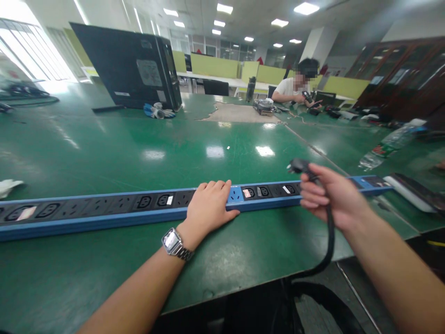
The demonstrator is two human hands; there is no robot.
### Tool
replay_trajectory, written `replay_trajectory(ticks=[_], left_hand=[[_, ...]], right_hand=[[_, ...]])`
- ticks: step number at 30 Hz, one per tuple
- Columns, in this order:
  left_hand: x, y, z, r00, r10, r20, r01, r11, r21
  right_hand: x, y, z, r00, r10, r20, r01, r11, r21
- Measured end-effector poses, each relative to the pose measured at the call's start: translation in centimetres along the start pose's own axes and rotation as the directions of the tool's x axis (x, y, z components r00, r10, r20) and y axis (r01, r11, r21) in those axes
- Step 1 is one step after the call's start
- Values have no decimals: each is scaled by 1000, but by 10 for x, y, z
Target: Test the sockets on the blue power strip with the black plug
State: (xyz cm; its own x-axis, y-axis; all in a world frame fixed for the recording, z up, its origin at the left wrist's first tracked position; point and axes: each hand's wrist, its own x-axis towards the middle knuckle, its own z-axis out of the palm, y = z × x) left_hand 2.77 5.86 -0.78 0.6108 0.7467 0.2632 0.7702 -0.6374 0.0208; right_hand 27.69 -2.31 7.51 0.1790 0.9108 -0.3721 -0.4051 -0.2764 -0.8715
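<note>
A long blue power strip (114, 221) with black sockets runs across the green table in front of me. My left hand (209, 204), a watch (173, 242) on its wrist, lies over the strip's middle. Its fingers reach over the far edge and the thumb rests at the near side, beside a blue socket (235, 195). Above the strip's right part, my right hand (335, 195) pinches a black power plug (298, 165) with its prongs pointing left, apart from the sockets. Its thick black cord (330, 236) hangs down past the table's front edge.
A black computer case (132, 69) stands at the back left, gloves (158, 110) beside it. A plastic bottle (389, 144) lies at the right, near a dark, white-edged object (413, 192) by the strip's end. Across the table a person (287, 90) handles a small device.
</note>
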Motion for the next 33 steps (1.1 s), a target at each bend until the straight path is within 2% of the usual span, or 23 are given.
replay_trajectory(ticks=[2,3,4,5,7,8,10,14,18,21,24,33], left_hand=[[0,0,-1,1000,-3,-1,3,1000,-7],[0,0,-1,1000,-3,-1,3,1000,-9],[0,0,-1,1000,-2,-1,2,1000,-11],[1,0,-1,1000,-2,-1,2,1000,-13],[1,0,0,1000,3,-2,-3,1000,-18],[1,0,0,1000,5,-4,-5,1000,-20],[1,0,1,1000,5,-11,-5,1000,-17],[2,0,0,1000,7,-7,-7,1000,9],[2,1,-2,1000,6,6,-7,1000,26],[2,1,-2,1000,8,6,-8,1000,27],[1,0,-2,1000,11,7,-11,1000,25],[2,1,-3,1000,5,11,-6,1000,29]], right_hand=[[-16,-32,-3,969,-245,21,245,969,-3],[-21,-44,-8,951,-309,2,309,950,-46],[-23,-52,-15,947,-320,-31,316,943,-101],[-22,-55,-23,958,-277,-79,263,953,-152],[-14,-51,-45,977,-103,-185,65,978,-200],[-7,-45,-57,973,-23,-229,-24,979,-201],[6,-33,-81,956,60,-289,-117,975,-187],[21,-23,-117,943,69,-326,-136,973,-189],[36,-31,-133,920,86,-383,-196,945,-260],[48,-34,-139,882,110,-458,-268,917,-297],[55,-32,-141,870,93,-485,-277,905,-323],[55,-20,-143,877,68,-475,-272,887,-374]])
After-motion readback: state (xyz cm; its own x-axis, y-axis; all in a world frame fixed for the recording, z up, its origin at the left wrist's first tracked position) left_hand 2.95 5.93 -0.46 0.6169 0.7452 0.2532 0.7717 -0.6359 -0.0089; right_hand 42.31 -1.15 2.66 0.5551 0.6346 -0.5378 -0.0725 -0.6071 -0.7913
